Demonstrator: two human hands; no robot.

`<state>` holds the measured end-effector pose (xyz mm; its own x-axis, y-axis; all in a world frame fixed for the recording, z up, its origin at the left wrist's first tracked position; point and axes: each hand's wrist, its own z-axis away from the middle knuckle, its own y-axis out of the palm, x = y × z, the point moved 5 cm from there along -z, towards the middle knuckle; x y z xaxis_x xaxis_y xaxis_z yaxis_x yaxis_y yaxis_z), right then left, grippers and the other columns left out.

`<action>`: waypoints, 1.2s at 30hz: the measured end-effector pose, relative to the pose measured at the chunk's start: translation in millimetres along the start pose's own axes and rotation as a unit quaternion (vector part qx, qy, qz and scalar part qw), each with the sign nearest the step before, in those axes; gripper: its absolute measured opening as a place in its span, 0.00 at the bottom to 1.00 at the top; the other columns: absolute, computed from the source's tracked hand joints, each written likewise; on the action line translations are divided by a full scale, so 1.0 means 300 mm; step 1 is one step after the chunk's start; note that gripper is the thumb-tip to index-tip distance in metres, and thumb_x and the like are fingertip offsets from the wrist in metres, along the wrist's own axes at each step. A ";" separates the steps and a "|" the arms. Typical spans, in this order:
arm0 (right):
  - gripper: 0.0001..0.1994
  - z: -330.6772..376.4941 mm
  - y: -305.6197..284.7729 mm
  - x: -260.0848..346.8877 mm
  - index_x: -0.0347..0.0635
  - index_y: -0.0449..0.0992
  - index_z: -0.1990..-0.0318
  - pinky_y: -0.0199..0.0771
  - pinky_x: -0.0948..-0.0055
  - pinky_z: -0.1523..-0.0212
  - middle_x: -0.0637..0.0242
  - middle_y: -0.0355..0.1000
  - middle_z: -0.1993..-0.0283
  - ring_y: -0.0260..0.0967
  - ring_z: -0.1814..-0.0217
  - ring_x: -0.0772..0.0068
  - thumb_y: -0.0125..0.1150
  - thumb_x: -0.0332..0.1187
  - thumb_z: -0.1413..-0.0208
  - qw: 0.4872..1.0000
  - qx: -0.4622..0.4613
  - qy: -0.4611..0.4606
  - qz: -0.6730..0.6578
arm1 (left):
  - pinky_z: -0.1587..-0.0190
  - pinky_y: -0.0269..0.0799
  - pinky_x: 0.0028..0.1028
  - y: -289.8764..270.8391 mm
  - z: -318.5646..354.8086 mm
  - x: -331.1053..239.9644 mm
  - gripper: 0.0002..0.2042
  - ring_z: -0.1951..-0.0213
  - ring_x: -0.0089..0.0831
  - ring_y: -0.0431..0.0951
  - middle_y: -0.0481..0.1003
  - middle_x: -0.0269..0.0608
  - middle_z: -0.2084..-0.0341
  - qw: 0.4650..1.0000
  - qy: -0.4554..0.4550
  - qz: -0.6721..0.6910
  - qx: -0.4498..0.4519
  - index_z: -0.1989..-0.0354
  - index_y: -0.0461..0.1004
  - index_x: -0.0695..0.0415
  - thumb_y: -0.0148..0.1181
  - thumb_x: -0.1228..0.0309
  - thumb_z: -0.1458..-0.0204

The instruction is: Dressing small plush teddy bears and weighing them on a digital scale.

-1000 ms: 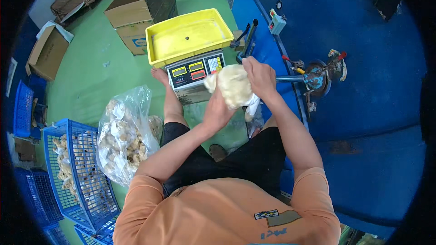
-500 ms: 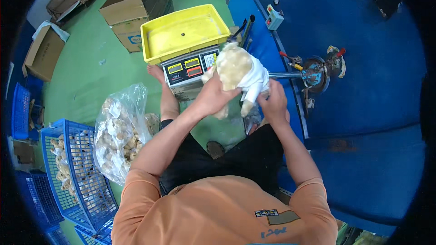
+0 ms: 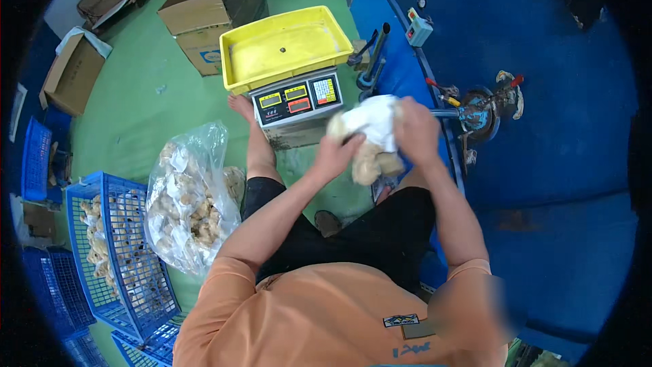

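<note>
Both my hands grip a small clear plastic bag of pale ginger-like roots (image 3: 371, 137), held up over my lap. My left hand (image 3: 335, 153) holds its left side and my right hand (image 3: 415, 131) clutches the bunched white top on the right. Just beyond the bag stands a grey weighing scale (image 3: 297, 105) with coloured displays, and a yellow tray (image 3: 288, 46) rests on it. One tiny dark bit lies in the tray.
A large clear sack of the same roots (image 3: 190, 200) stands at my left, beside a blue plastic crate (image 3: 115, 251) holding more. Open cardboard boxes (image 3: 207, 10) sit behind the scale. A blue machine surface with a metal fitting (image 3: 482, 109) lies to the right.
The bag has come away from in front of the scale, moving right and down toward my lap. My right hand now grips its bunched top.
</note>
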<state>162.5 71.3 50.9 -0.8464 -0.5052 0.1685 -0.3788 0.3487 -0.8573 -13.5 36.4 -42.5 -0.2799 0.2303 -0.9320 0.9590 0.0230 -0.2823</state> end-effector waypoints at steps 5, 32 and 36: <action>0.12 0.050 -0.042 -0.172 0.42 0.67 0.65 0.64 0.51 0.70 0.56 0.71 0.72 0.68 0.72 0.45 0.62 0.38 0.47 0.993 0.019 0.114 -0.009 | 0.64 0.75 0.24 0.061 -0.058 -0.037 0.17 0.69 0.28 0.78 0.79 0.44 0.67 0.931 -0.151 0.333 -0.012 0.49 0.72 0.65 0.62 0.67 0.41; 0.22 -0.116 0.000 0.088 0.38 0.73 0.54 0.73 0.52 0.56 0.53 0.78 0.60 0.74 0.61 0.48 0.68 0.43 0.52 0.941 0.073 0.220 -0.245 | 0.42 0.65 0.28 0.021 -0.083 -0.138 0.17 0.50 0.27 0.69 0.71 0.42 0.49 0.887 -0.058 0.454 -0.061 0.41 0.67 0.59 0.40 0.62 0.30; 0.26 -0.017 -0.027 0.118 0.38 0.72 0.49 0.66 0.52 0.46 0.54 0.76 0.53 0.72 0.51 0.52 0.68 0.44 0.53 0.979 -0.026 0.028 -0.198 | 0.46 0.68 0.29 0.030 -0.070 -0.130 0.18 0.51 0.28 0.71 0.71 0.43 0.49 0.860 -0.104 0.489 -0.096 0.42 0.67 0.58 0.41 0.59 0.30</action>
<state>133.6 54.5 66.1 -0.6480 -0.5652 0.5105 -0.6989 0.1749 -0.6935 6.9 48.2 -3.8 0.6835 0.0529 -0.7280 0.7236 0.0823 0.6853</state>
